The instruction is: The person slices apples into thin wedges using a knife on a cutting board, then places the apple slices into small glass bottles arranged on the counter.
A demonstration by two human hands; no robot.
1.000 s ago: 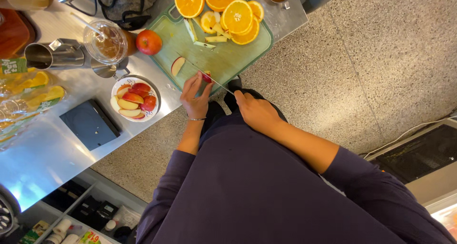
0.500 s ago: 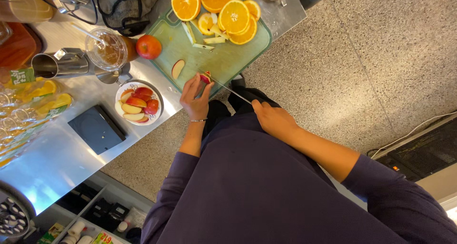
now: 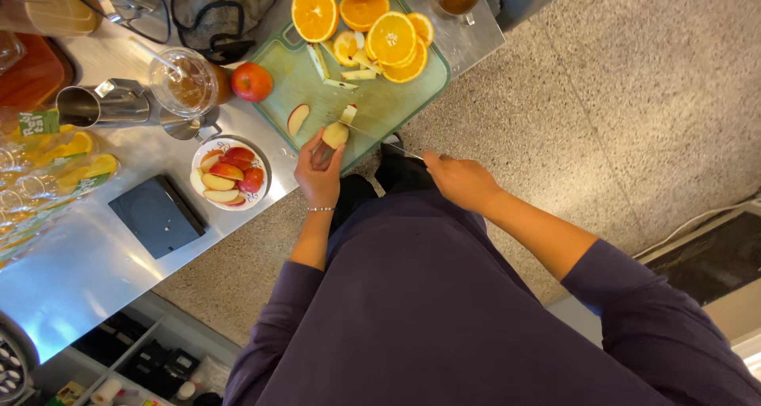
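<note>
Left hand (image 3: 319,176) at the near edge of the green cutting board (image 3: 301,77), fingers pinching an apple piece (image 3: 335,134) at its 12 o'clock. Right hand (image 3: 460,180) clenched on a knife (image 3: 380,141); the blade's long axis runs toward 10 o'clock, tip at the piece. Left hand is nearer. Beyond: loose apple slice (image 3: 298,118), orange halves (image 3: 372,26), whole apple (image 3: 252,81). At 9 o'clock on the steel surface (image 3: 95,255), a bowl of slices (image 3: 230,174).
</note>
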